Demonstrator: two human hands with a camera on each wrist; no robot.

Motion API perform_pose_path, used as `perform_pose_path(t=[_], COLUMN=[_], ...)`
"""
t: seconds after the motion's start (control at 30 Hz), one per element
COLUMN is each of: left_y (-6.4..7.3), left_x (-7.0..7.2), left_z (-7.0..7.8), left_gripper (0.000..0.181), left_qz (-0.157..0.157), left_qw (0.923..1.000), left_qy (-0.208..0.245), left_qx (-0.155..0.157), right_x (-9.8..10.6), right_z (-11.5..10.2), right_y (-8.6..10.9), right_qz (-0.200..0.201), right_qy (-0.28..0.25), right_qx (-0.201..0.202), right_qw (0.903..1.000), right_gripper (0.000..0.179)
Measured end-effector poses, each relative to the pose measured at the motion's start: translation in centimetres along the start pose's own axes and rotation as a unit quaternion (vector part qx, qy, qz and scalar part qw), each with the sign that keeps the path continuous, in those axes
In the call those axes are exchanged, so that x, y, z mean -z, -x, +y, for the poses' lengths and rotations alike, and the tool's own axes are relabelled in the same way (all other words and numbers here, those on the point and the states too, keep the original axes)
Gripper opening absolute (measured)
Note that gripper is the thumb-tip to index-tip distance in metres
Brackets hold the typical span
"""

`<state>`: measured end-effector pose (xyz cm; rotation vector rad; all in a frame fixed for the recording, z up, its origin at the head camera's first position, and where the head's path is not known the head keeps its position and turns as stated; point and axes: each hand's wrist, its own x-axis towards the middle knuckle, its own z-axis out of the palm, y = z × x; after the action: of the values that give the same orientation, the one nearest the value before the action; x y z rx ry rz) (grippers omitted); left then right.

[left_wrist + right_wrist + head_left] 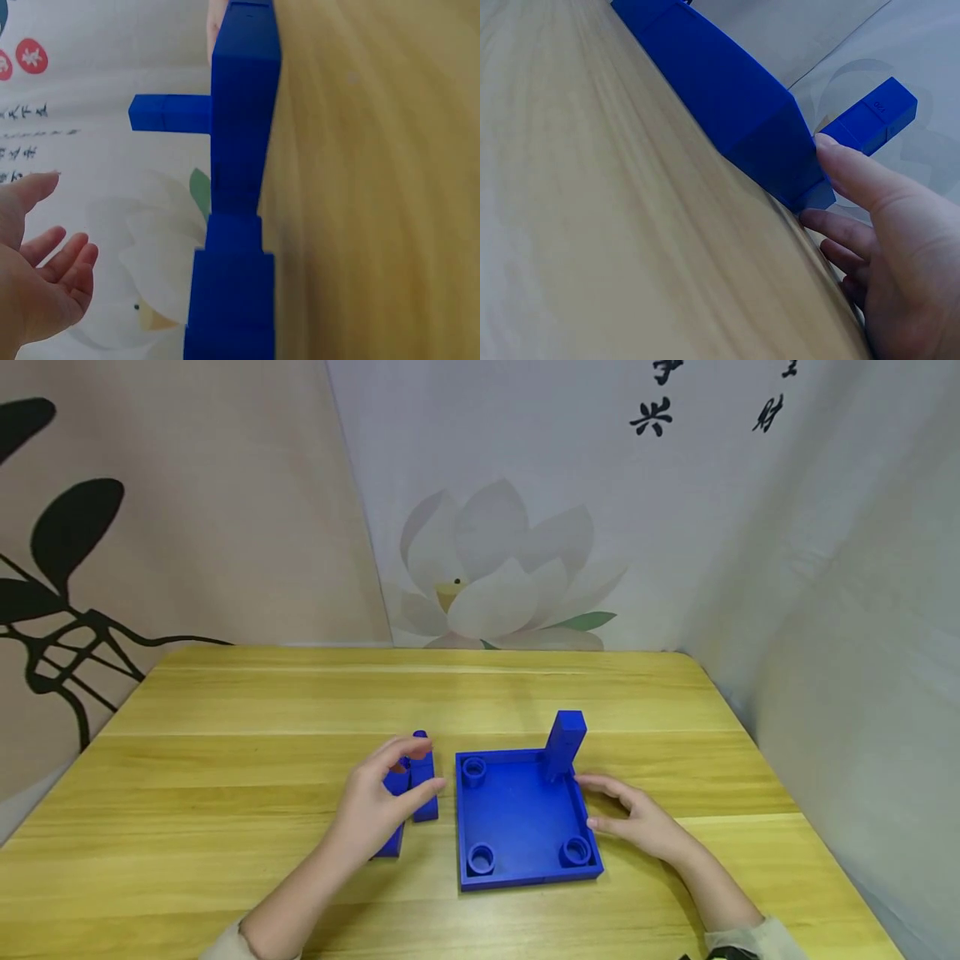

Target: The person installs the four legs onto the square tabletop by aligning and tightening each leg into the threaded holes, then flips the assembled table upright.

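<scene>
I note two empty ring sockets (481,871) at the blue tray's (517,814) near corners. Right hand (633,818) touches its right side, thumb and fingers apart; left hand (375,797), fingers wide, holds nothing beside loose blue blocks (425,789). Far corners: one empty socket, one upright post (566,739). Likely post-fitting; next calls for pinching a block.
</scene>
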<state>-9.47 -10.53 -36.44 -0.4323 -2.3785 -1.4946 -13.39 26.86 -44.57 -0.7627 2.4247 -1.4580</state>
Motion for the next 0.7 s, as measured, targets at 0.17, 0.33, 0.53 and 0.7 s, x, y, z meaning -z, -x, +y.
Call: perform_pose_path(t=[0.17,0.33,0.53,0.7], left_y=[0.9,1.4,2.0,2.5], left_x=[1.1,2.3,3.8,4.8], left_z=[-0.6,-1.2,-2.1,-3.2], left_gripper=[0.042,0.044,0.049,0.056], left_qz=[-0.004,-0.007,-0.016,-0.034], left_qw=[0.9993,0.9985,0.9962,0.9936], left_qy=[-0.011,-0.031,-0.054,-0.056], left_qx=[0.035,0.044,0.067,0.091], right_x=[0.0,0.0,0.0,0.0], right_z=[0.0,-0.1,-0.1,-0.1], right_y=[0.1,0.1,0.0,0.0], right_qz=[0.001,0.003,0.003,0.001], right_qy=[0.001,0.002,0.003,0.004], right_qx=[0.001,-0.001,-0.006,0.001], right_qw=[1.0000,1.0000,1.0000,1.0000], right_gripper=[0.053,0.053,0.053,0.053])
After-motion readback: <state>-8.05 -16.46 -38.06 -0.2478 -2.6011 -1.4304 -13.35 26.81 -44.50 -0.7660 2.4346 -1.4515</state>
